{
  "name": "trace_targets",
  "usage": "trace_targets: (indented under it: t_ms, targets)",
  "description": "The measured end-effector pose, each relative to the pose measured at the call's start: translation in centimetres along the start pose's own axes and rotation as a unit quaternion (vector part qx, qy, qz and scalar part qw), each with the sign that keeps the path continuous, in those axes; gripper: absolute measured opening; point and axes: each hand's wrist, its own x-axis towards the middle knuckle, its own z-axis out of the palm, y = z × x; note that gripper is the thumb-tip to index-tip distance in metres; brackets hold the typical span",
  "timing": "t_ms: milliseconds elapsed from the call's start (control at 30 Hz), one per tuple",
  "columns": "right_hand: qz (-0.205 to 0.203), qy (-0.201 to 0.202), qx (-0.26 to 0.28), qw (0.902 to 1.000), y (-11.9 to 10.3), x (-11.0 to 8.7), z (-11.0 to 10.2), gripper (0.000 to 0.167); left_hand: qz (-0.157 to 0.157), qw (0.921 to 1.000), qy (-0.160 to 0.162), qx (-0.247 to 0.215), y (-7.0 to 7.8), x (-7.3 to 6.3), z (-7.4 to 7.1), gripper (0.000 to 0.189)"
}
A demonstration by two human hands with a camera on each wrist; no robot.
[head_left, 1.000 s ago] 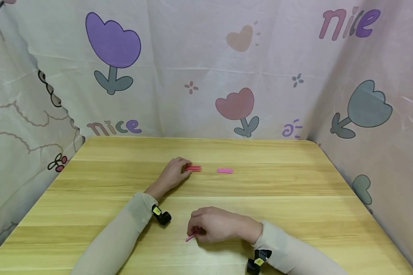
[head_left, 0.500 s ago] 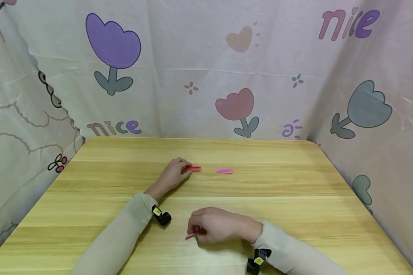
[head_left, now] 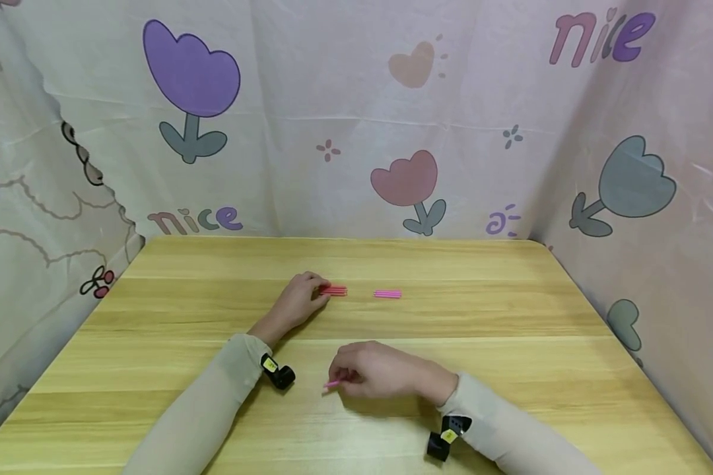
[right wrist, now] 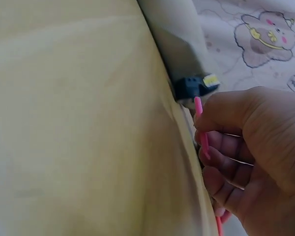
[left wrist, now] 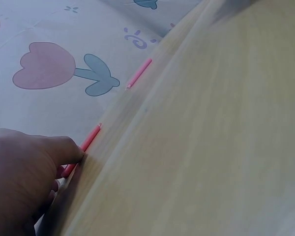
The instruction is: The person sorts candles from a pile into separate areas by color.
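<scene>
Near the back of the table, my left hand point(head_left: 300, 300) pinches the left end of a small bunch of thin red candles point(head_left: 336, 291) lying on the wood. In the left wrist view, the thumb lies against a red candle point(left wrist: 92, 138) with a wick-like tip. To the right of that bunch, several pink candles point(head_left: 387, 294) lie side by side, apart from both hands. Closer to me, my right hand point(head_left: 380, 371) holds one thin pink candle point(right wrist: 203, 132) between thumb and fingers. Part of that candle is covered by the fingers.
The wooden table point(head_left: 481, 316) reaches back to a printed cloth point(head_left: 309, 185) that hangs behind and on both sides. Each sleeve carries a black wrist camera point(head_left: 280, 375). Something red point(right wrist: 219, 226) shows at the bottom of the right wrist view, mostly hidden.
My right hand has moved slightly away from me, toward the back, with the pink candle in it. The left hand and the candles on the table have stayed put.
</scene>
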Motion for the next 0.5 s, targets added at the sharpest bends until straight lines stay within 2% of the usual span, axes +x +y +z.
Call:
trace_targets:
  t_ms: [233, 500]
  targets:
    - [0.030, 0.025, -0.002, 0.9992, 0.5, -0.2, -1.3, 0.013, -0.001, 1.0000, 0.000, -0.002, 0.0, 0.2, -0.1, 0.030]
    - [0.040, 0.038, 0.015, 0.9984, 1.2, -0.5, -2.2, 0.014, -0.007, 0.9999, -0.010, -0.004, 0.0, 0.0, 0.0, 0.030]
